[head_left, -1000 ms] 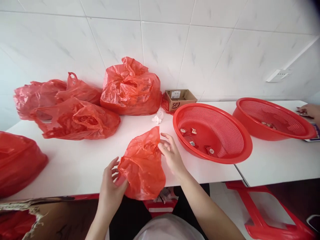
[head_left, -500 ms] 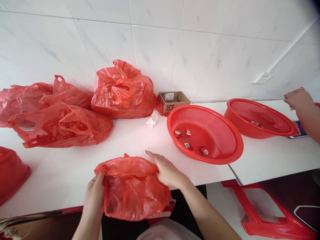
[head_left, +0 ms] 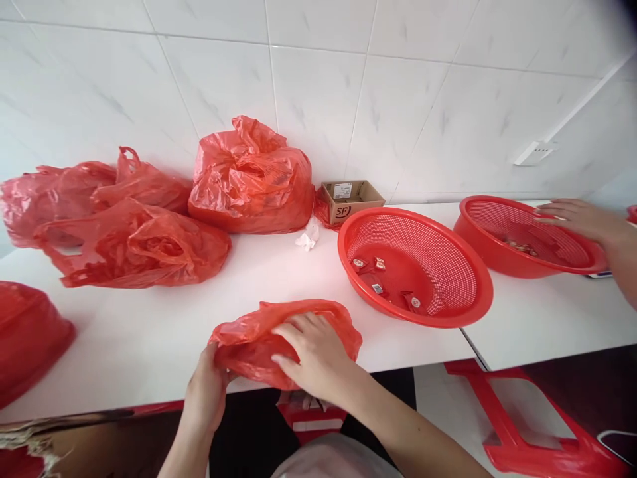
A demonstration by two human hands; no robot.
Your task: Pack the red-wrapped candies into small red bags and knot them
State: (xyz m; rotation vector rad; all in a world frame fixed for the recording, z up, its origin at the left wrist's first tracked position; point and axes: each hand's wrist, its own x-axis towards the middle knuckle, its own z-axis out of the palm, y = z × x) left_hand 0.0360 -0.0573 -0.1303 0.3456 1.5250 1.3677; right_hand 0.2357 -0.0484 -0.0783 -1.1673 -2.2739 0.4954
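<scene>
A red plastic bag (head_left: pixel 243 338) lies at the table's front edge with its mouth spread. My left hand (head_left: pixel 206 385) pinches the bag's left rim. Over the opening reaches my right hand (head_left: pixel 311 348), its fingers apart and the tips dipping toward the inside; nothing shows in its grip. What the bag holds, if anything, is hidden. To the right stands a red plastic colander (head_left: pixel 415 265), with several small wrapped packets (head_left: pixel 381 263) on its bottom.
A second red colander (head_left: pixel 527 236) stands at the right, a co-worker's hand (head_left: pixel 577 216) over its rim. Several red bags (head_left: pixel 253 179) line the left and back. A small cardboard box (head_left: pixel 351 199) and crumpled tissue (head_left: pixel 308 236) sit near the wall. A red stool (head_left: pixel 512 411) is below.
My right hand has moved from the bag's right side to over its mouth. The bag has risen slightly and tipped flatter. The co-worker's hand has come down to the far colander.
</scene>
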